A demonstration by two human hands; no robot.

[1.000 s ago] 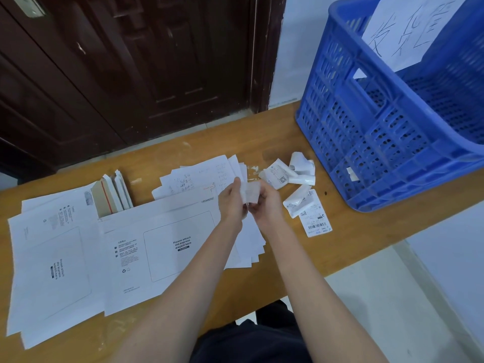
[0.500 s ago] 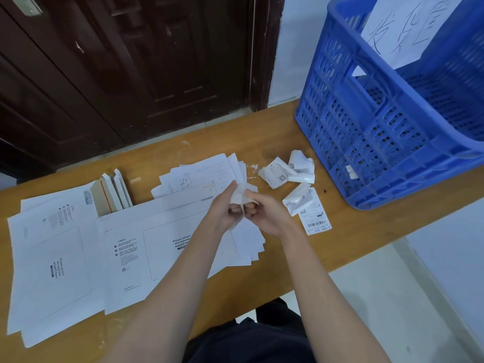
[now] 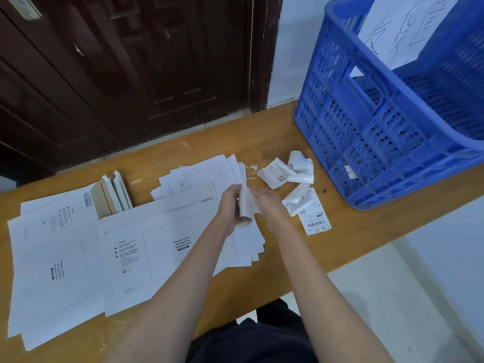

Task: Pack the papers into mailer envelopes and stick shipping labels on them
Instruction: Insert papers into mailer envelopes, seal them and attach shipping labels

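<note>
Both the left hand [image 3: 231, 205] and the right hand [image 3: 269, 205] pinch a curled label [image 3: 246, 205] above the envelope [image 3: 167, 244] on the worktop [image 3: 353, 226], and I reckon the sticky side could fold onto itself while peeling.

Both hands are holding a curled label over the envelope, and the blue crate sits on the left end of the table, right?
Not quite. The head view shows the blue crate on the right end of the table, not the left. The rest holds: the left hand and right hand hold a curled label over the envelope.
</note>
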